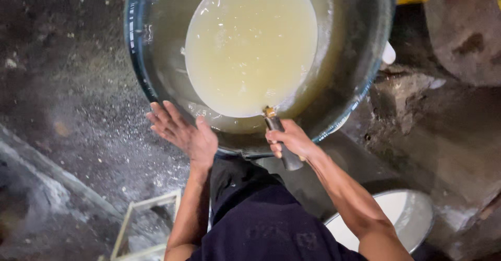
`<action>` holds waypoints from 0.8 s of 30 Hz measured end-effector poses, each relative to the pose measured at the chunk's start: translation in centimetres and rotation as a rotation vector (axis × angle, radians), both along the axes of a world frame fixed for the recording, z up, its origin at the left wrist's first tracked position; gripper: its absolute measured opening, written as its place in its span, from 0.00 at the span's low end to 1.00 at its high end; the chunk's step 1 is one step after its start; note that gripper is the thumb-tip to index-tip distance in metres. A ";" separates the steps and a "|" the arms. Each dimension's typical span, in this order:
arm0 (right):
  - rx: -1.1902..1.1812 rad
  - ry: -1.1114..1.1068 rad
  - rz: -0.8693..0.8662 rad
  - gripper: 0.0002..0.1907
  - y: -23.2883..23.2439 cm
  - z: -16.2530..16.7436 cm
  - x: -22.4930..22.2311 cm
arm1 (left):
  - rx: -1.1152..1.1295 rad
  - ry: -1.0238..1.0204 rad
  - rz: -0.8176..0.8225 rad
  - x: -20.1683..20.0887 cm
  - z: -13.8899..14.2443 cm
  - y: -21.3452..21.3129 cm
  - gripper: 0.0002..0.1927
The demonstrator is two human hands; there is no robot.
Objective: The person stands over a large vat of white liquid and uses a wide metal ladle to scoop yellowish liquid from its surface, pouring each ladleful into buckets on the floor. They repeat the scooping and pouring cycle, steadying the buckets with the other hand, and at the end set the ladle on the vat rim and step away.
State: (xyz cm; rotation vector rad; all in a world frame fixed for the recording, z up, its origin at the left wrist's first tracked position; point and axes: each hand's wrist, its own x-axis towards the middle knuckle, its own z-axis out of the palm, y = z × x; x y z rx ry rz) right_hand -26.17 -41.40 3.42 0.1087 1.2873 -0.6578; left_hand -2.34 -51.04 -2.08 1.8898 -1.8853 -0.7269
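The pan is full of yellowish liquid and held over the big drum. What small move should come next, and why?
Probably a slow tilt of the pan with the right hand, which grips its dark handle. The pan sits level, filled nearly to its edge, above the drum, so a gentle tilt would keep the liquid from spilling outside. The left hand rests open at the drum's rim and can steady it.

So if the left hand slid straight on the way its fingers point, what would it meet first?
The left hand points up-left along the big drum's rim. It would likely brush the drum's outer wall first, then pass over the gritty floor; depth is unclear.
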 end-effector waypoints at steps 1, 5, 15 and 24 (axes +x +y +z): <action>-0.033 0.006 -0.011 0.06 1.0 0.8 -0.3 | -0.018 -0.005 0.000 0.1 -0.3 -0.1 0.41; -0.077 0.046 -0.127 0.06 7.4 4.5 -1.6 | -0.145 -0.047 0.025 0.0 -2.7 -0.2 0.39; 0.034 0.120 -0.637 0.05 35.6 9.9 -2.5 | -0.339 -0.308 -0.002 3.8 -10.1 -2.1 0.37; 0.268 0.320 -0.894 0.06 69.1 3.6 -1.9 | -0.655 -0.042 -0.486 1.2 -7.3 15.3 0.27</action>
